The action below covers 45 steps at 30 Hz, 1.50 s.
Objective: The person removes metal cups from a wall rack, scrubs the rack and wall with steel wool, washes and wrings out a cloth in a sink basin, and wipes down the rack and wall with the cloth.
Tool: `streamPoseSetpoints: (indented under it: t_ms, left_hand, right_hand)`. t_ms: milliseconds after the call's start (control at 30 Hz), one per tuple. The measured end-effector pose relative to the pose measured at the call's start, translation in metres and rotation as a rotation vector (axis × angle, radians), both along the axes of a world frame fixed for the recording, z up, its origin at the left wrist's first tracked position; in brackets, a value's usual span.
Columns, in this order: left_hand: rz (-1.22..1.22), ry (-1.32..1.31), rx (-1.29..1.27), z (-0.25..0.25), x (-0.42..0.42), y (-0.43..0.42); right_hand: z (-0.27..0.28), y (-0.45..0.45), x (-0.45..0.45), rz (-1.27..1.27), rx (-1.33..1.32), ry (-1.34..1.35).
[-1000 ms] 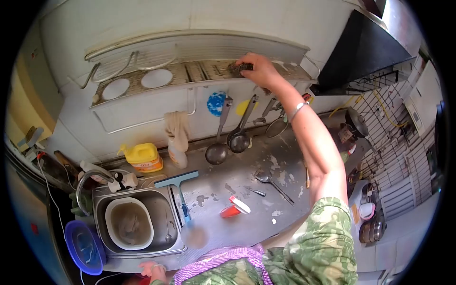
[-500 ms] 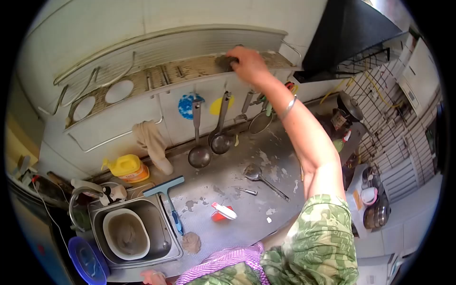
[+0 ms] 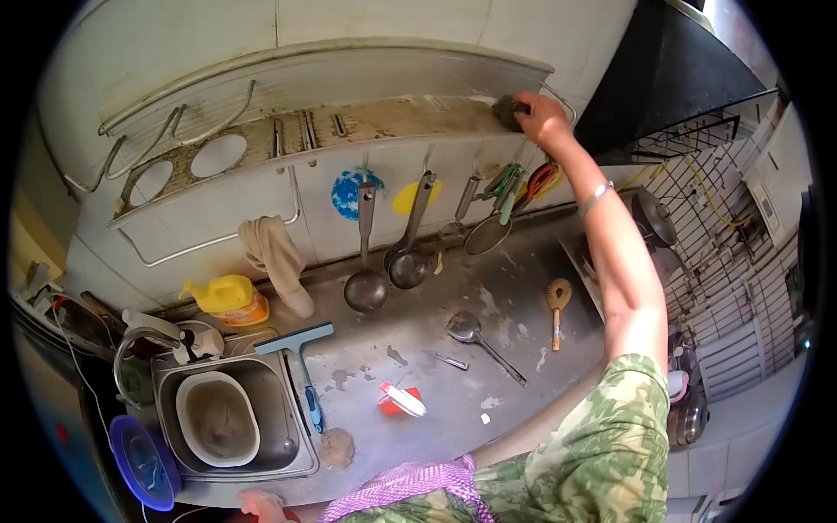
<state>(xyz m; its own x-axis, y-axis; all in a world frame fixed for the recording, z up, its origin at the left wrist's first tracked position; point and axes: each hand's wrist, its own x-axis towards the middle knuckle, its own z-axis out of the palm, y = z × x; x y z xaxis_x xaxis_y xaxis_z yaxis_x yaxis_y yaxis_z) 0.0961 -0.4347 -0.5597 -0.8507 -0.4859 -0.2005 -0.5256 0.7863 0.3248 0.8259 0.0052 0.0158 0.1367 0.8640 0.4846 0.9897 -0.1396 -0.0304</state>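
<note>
A dark, rough scouring pad point(image 3: 506, 111), grey-brown and matted, is pressed to the far right end of a wall shelf point(image 3: 410, 119). It is gripped by the right hand point(image 3: 546, 118), whose fingers are curled over its right side, so that only its left part is left uncovered. The shelf top is coated with brown grime, patchier and paler toward the pad, and is pierced at its left end by two round openings. The left hand point(image 3: 261, 504) is seen low at the bottom edge, well apart from the pad and in front of the sink point(image 3: 279, 418); it is blurred and partly cut off, and whether anything is held by it cannot be told.

Below the shelf, two ladles point(image 3: 365, 290) and a strainer point(image 3: 486, 235) are hung. On the steel counter point(image 3: 410, 327), marked with pale and dark patches, a wooden-handled brush point(image 3: 558, 305), a long-handled spoon point(image 3: 464, 327) and a blue squeegee point(image 3: 312, 405) are laid. Murky water is held in a white basin point(image 3: 212, 377) set in the sink.
</note>
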Motion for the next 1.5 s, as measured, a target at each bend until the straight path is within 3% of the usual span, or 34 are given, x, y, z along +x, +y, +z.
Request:
streamPoseSetpoints:
  t_ms: [100,200,233,433,533,633,700,800,833,900,933,1000,1033,1067,1100,1133,1200,1267,1400,1500]
  left_hand:
    - [0.004,-0.022,0.012,0.004,-0.001,0.009]
    - [0.036,-0.050,0.026,0.005,-0.002,0.009]
    - [0.050,-0.055,0.028,0.005,-0.005,0.006]
    - [0.166,-0.264,0.136,0.007,-0.046,-0.017]
    - [0.163,-0.093,0.116,0.061,0.018,0.027]
    - [0.109,-0.002,0.109,0.108,0.056,0.041]
    - [-0.317,0.011,-0.230,0.106,0.049,0.027]
    - [-1.530,-0.118,-1.228,0.054,0.024,-0.017]
    - [-1.639,-0.134,-1.329,0.053,0.019,-0.027]
    - [-1.643,-0.261,-1.364,0.045,0.015,-0.028]
    - [-1.623,-0.314,-1.385,0.047,0.016,-0.022]
    - [-1.408,-0.438,-1.268,0.037,0.010,-0.007]
    - [-0.998,-0.450,-0.888,0.032,0.007,-0.004]
    - [-0.369,-0.246,-0.235,0.032,0.007,-0.003]
    - [-0.183,-0.178,-0.088,0.036,0.010,0.000]
    - [-0.057,-0.105,0.000,0.038,0.013,0.005]
    - [0.014,-0.030,0.043,0.046,0.022,0.011]
    - [0.005,-0.003,0.029,0.054,0.027,0.014]
    - [0.003,-0.007,0.035,0.063,0.030,0.019]
    - [0.003,-0.004,0.084,0.057,0.029,0.015]
  right_hand:
    - [0.004,0.021,0.053,-0.281,-0.068,-0.215]
    - [-0.001,0.038,0.032,-0.385,-0.021,-0.197]
    - [-0.004,0.043,0.025,-0.287,0.042,-0.094]
    - [-0.012,0.047,-0.086,0.417,0.114,-0.088]
    - [-0.014,0.050,-0.138,0.582,0.130,0.123]
    - [-0.009,0.039,-0.200,0.745,0.051,0.154]
    - [-0.015,0.048,-0.198,0.831,0.056,0.194]
    - [-0.010,0.021,-0.191,0.903,-0.034,0.169]
    - [-0.014,0.000,-0.189,0.948,-0.023,0.288]
    - [-0.021,-0.019,-0.185,0.852,0.118,0.279]
    - [-0.031,-0.025,-0.181,0.852,0.349,0.199]
    - [-0.060,-0.040,-0.173,0.773,0.567,0.492]
    - [-0.075,-0.054,-0.180,0.772,0.596,0.731]
    - [-0.088,-0.075,-0.197,0.748,0.620,0.814]
    - [-0.111,-0.089,-0.199,0.777,0.586,0.927]
    - [-0.125,-0.114,-0.210,0.778,0.356,0.919]
    - [-0.167,-0.141,-0.226,0.846,-0.100,1.169]
    - [-0.192,-0.151,-0.242,0.831,-0.454,1.146]
    - [-0.191,-0.162,-0.297,0.457,-0.760,1.352]
    - [-0.181,-0.170,-0.341,0.339,-0.952,1.534]
